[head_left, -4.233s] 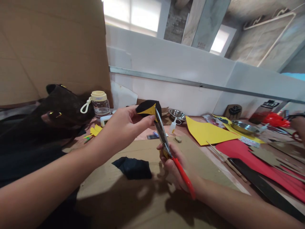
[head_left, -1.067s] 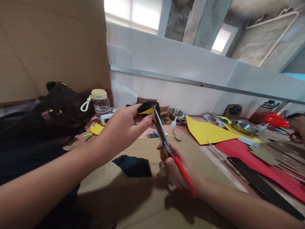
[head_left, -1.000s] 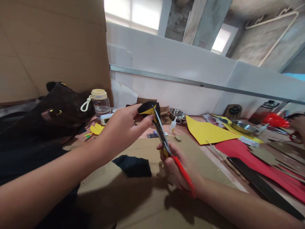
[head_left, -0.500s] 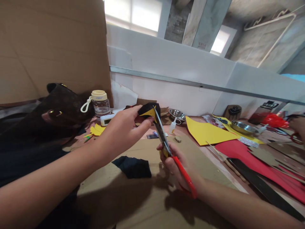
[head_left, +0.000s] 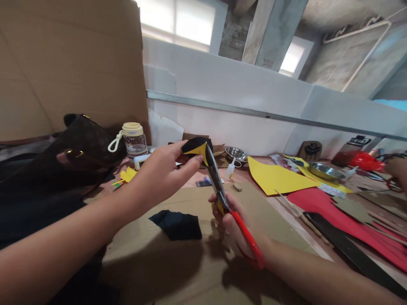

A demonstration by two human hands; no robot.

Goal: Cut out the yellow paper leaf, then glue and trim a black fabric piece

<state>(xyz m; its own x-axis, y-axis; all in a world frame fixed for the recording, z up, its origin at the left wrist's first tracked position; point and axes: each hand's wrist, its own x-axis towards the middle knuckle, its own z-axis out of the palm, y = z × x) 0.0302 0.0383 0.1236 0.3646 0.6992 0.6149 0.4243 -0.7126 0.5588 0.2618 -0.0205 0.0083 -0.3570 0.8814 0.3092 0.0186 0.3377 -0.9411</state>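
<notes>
My left hand (head_left: 165, 169) pinches a black piece with a yellow face (head_left: 197, 149) between thumb and fingers, above the cardboard sheet (head_left: 254, 212). My right hand (head_left: 237, 224) is closed round the red handles of a pair of scissors (head_left: 217, 182). The blades point up and away, and their tips meet the right edge of the yellow face. Below my hands a dark cloth-like scrap (head_left: 178, 224) lies on the cardboard.
A jar (head_left: 134, 140) and dark bag (head_left: 85, 148) stand left. Behind are a glue bottle (head_left: 230, 168) and metal bowl (head_left: 235, 154). Yellow sheet (head_left: 280, 176), red sheet (head_left: 321, 205) and black strip (head_left: 346, 241) lie right. Another person's hand (head_left: 399, 169) shows at the right edge.
The black and yellow piece has shifted very slightly left with my left hand. The scissors stay at its edge, and the whole view has moved a little.
</notes>
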